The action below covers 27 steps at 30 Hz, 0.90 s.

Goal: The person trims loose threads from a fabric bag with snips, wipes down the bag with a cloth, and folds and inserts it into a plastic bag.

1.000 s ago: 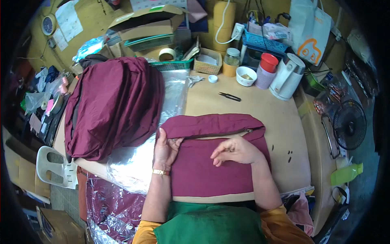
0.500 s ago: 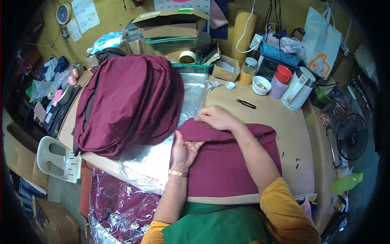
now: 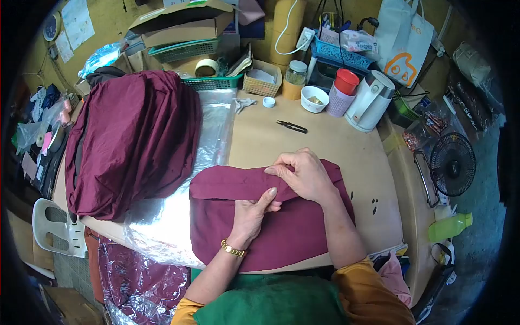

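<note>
A flat maroon fabric piece (image 3: pixel 281 238) lies at the table's front edge, with a folded band (image 3: pixel 233 184) across its upper part. My left hand (image 3: pixel 250 215) has its thumb on top of the band and its fingers partly tucked under the band's lower edge, gripping it. Just up and to the right, my right hand (image 3: pixel 304 176) pinches the same band between thumb and fingers. Its other fingers curl out of sight beneath the hand. Black thread snips (image 3: pixel 292 127) rest on the table beyond my hands.
A tall stack of maroon bags (image 3: pixel 119 146) stands at left beside clear plastic sheeting (image 3: pixel 162 227). Along the back are a basket (image 3: pixel 262 78), a jar (image 3: pixel 296 78), a white bowl (image 3: pixel 314 100), a red-lidded container (image 3: pixel 344 89) and a white kettle (image 3: pixel 371 103). A fan (image 3: pixel 454 162) is at right.
My left hand has moved rightward along the band, closer to my right hand, and its thumb now presses on top. The fabric piece has turned slightly. The camera view has shifted right.
</note>
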Motion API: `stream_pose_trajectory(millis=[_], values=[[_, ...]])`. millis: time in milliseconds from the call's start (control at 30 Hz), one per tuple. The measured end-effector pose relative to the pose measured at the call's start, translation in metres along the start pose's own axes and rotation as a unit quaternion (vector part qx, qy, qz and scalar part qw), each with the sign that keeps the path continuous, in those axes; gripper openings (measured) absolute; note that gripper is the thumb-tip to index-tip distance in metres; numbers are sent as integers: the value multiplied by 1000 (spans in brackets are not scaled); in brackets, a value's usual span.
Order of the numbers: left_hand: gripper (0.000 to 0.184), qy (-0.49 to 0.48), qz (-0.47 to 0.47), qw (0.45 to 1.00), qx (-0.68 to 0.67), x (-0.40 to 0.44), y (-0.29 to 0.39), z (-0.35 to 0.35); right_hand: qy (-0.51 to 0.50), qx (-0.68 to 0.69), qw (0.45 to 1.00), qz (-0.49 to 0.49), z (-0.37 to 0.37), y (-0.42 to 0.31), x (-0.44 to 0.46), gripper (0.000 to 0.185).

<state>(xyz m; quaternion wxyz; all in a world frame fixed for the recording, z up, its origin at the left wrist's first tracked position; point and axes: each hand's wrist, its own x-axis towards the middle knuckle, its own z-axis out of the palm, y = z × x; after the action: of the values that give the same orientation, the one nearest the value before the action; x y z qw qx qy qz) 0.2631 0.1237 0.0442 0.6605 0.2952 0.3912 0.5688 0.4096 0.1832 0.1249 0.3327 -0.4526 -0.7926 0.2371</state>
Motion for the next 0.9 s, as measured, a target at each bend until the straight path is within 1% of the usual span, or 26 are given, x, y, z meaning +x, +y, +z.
stream_pose_trajectory(millis=[33,100,133,167,200,233,267,300,333,400,433,467,500,533,600,633,667,700,733,767,800,833,867,900], values=[[27,-16,3,1000,-4,3,-9,-11,0,1,1000,1,-2,1,-2,28],[25,-32,5,999,-4,2,-18,-20,-31,22,996,78,-2,2,-4,27],[20,-45,3,999,1,0,-19,-21,-29,25,996,82,1,4,-6,27],[15,-57,2,998,3,-1,-21,-19,-8,30,998,63,3,6,-7,25],[15,-56,-1,998,4,-1,-21,-16,12,35,998,44,5,8,-9,23],[15,-44,37,997,54,-3,-15,-6,11,36,998,46,7,12,-10,23],[15,-31,75,991,104,-3,-11,-1,20,28,999,7,9,15,-11,23],[15,-29,74,991,105,-4,-11,-2,29,21,999,-32,10,17,-11,23],[14,-36,87,987,131,-4,-10,-3,28,23,999,-32,9,16,-10,23],[14,-43,99,982,158,-4,-11,-6,-18,58,996,65,7,12,-10,24],[14,-50,100,986,124,-4,-16,-8,-18,59,996,65,10,15,-11,24],[14,-57,101,989,90,-3,-19,-10,-16,73,995,65,15,21,-11,28],[14,-57,102,989,90,-3,-20,-11,-14,87,994,64,18,23,-11,32],[11,-57,96,991,68,-2,-21,-13,-15,87,994,64,18,22,-12,32],[14,-57,90,993,47,-2,-18,-13,-8,102,990,102,20,18,-12,30],[13,-75,65,995,-20,-3,-16,-11,-6,100,990,102,20,13,-10,30],[13,-94,39,991,-87,-3,-15,-8,153,-15,988,-23,21,5,-6,26],[13,-99,38,991,-86,-2,-16,-10,306,-130,932,-146,21,0,-4,23],[14,-147,31,972,-178,4,-18,-17,310,-116,931,-156,24,-4,-13,21],[19,-194,21,943,-268,11,-20,-25,297,-82,928,-210,30,-8,-22,20],[34,-188,74,952,-229,12,-26,-37,205,-97,944,-241,35,-8,-34,21],[41,-113,87,980,-138,9,-14,-30,109,-111,950,-269,41,-5,-45,23],[40,-82,83,993,-6,7,-1,-34,40,-102,969,-223,50,1,-52,21],[40,-48,78,988,126,4,12,-42,45,-104,969,-220,48,13,-52,21]])
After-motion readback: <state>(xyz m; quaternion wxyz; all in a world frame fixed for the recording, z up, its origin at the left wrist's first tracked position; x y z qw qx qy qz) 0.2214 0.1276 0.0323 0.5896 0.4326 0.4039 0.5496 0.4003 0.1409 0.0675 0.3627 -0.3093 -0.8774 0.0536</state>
